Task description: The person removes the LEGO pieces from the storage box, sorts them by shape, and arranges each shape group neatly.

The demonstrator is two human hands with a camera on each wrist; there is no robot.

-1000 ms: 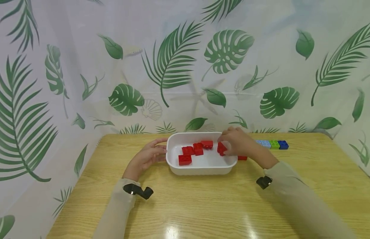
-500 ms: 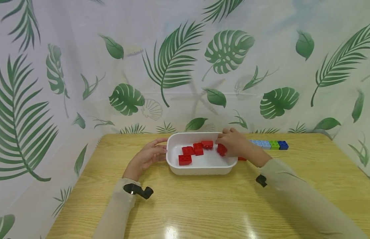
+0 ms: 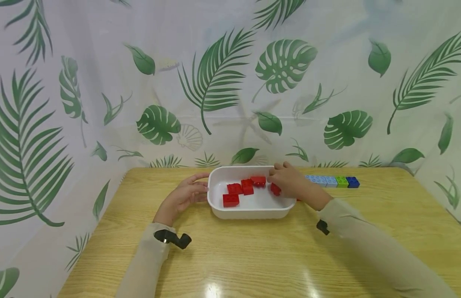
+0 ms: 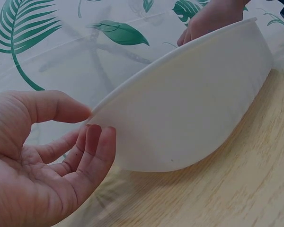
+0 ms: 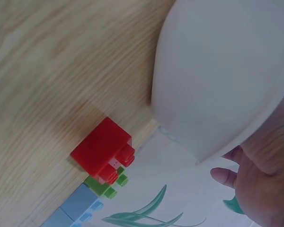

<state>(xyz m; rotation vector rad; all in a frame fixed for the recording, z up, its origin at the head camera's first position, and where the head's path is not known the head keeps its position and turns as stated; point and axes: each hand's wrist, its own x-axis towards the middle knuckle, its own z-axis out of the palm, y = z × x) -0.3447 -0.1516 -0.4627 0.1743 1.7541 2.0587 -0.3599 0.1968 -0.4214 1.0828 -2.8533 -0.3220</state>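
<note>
Tub (image 3: 251,214): plain wht
Tub bricks (image 3: 231,200): red
Brick row (image 3: 331,180): lt blue, grn, dk blue
Desk (image 3: 230,252): yel-brn woodgrain
Backdrop (image 3: 230,16): wht w/ grn leaf print

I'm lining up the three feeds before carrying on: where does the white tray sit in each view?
Head: the white tray is just below the centre.
Left wrist: the white tray shows its outer wall, from the middle to the upper right.
Right wrist: the white tray shows its outer wall at upper right.
Shared landmark: the wooden table, lower in the head view, lower right in left wrist, upper left in right wrist.
</note>
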